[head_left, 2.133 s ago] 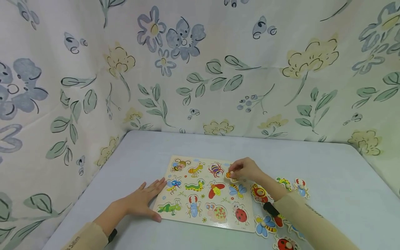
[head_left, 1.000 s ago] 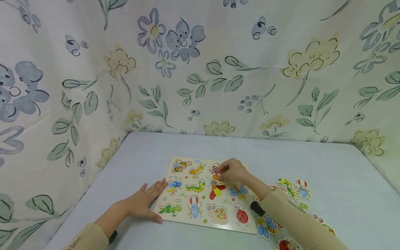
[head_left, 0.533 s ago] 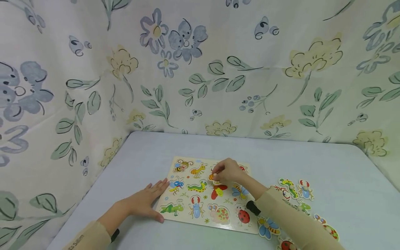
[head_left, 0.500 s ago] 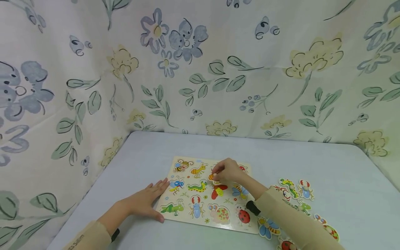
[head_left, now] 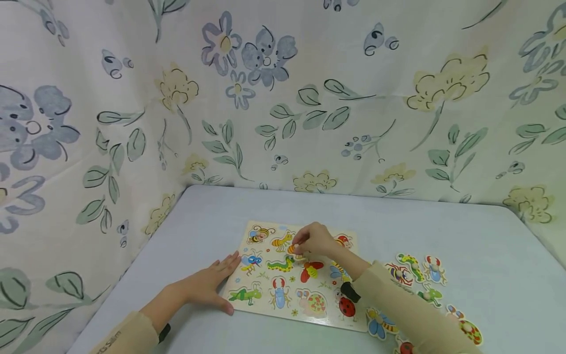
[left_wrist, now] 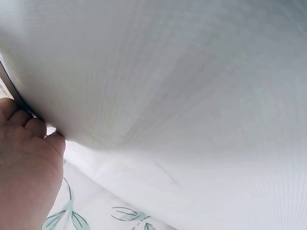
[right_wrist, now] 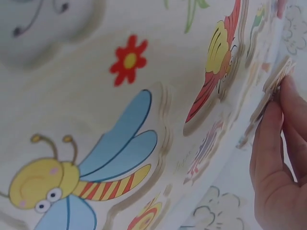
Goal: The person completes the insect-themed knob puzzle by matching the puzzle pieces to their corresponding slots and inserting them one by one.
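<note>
In the head view, a wooden peg-puzzle board (head_left: 329, 314) printed with several insects lies on the table. My right hand (head_left: 316, 241) pinches an orange-striped insect puzzle piece (head_left: 292, 250) over the board's upper middle, near the yellow-orange ant-like picture (head_left: 282, 241). The right wrist view shows this piece (right_wrist: 268, 91) tilted edge-on between thumb and fingers, lifted off the board. My left hand (head_left: 201, 287) rests flat with spread fingers at the board's left edge. In the left wrist view only part of the left hand (left_wrist: 29, 163) shows.
Loose pieces lie right of the board: a spider (head_left: 399, 274), a caterpillar (head_left: 411, 268), a stag beetle (head_left: 435, 269), a green insect (head_left: 430, 295), a snail (head_left: 469, 332), a dragonfly (head_left: 379, 324) and a ladybug (head_left: 404, 347). The right sleeve (head_left: 398, 305) covers part of that area. Floral cloth (head_left: 309, 147) hangs behind the table.
My right hand has carried the striped piece leftward across the board from its upper right. More loose pieces show on the right as the arm shifts. My left hand stays by the board's left edge.
</note>
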Demonstrator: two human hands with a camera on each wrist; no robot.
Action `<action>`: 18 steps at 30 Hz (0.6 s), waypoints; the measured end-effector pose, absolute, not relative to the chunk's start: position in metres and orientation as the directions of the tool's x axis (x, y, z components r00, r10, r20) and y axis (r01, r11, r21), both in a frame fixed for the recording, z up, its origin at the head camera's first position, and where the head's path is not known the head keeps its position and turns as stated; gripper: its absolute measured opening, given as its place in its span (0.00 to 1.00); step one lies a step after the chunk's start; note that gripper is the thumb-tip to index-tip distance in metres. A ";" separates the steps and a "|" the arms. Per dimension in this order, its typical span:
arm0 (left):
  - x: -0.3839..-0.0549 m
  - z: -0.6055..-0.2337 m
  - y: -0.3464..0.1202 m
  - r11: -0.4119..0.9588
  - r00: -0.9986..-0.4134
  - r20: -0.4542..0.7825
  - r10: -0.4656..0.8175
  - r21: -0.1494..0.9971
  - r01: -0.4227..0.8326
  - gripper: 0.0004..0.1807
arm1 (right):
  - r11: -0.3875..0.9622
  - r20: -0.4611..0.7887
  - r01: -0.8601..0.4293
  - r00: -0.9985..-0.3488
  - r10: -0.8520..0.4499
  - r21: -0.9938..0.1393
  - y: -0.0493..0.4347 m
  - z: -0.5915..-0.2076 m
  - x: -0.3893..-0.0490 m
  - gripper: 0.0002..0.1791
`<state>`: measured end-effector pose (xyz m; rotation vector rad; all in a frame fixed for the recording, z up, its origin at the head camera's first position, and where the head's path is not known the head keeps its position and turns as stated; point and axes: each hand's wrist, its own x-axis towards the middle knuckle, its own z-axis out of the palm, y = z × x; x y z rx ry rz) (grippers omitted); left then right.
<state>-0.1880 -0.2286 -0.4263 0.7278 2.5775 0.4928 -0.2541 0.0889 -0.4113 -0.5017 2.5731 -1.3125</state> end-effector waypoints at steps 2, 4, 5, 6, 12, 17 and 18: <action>-0.188 -0.426 -0.228 0.801 -0.777 -0.295 0.556 0.438 0.407 0.68 | 0.539 -0.025 -0.206 -0.921 -0.390 -0.817 0.086 -0.412 -0.255 0.03; -0.188 -0.426 -0.228 0.800 -0.776 -0.295 0.557 0.441 0.406 0.68 | 0.538 -0.029 -0.196 -0.925 -0.380 -0.820 0.084 -0.414 -0.255 0.03; -0.188 -0.426 -0.228 0.799 -0.776 -0.295 0.558 0.443 0.406 0.68 | 0.540 -0.031 -0.191 -0.927 -0.375 -0.820 0.082 -0.415 -0.255 0.03; -0.188 -0.426 -0.228 0.798 -0.775 -0.295 0.558 0.446 0.405 0.68 | 0.543 -0.031 -0.190 -0.928 -0.371 -0.818 0.081 -0.415 -0.255 0.03; -0.187 -0.425 -0.227 0.796 -0.775 -0.290 0.561 0.446 0.409 0.68 | 0.549 -0.071 -0.137 -0.937 -0.341 -0.824 0.074 -0.417 -0.256 0.03; -0.187 -0.424 -0.227 0.791 -0.775 -0.281 0.566 0.452 0.413 0.68 | 0.571 -0.076 -0.143 -0.936 -0.342 -0.808 0.070 -0.415 -0.259 0.04; -0.187 -0.424 -0.227 0.790 -0.776 -0.279 0.566 0.451 0.415 0.68 | 0.577 -0.069 -0.154 -0.936 -0.346 -0.802 0.069 -0.414 -0.261 0.05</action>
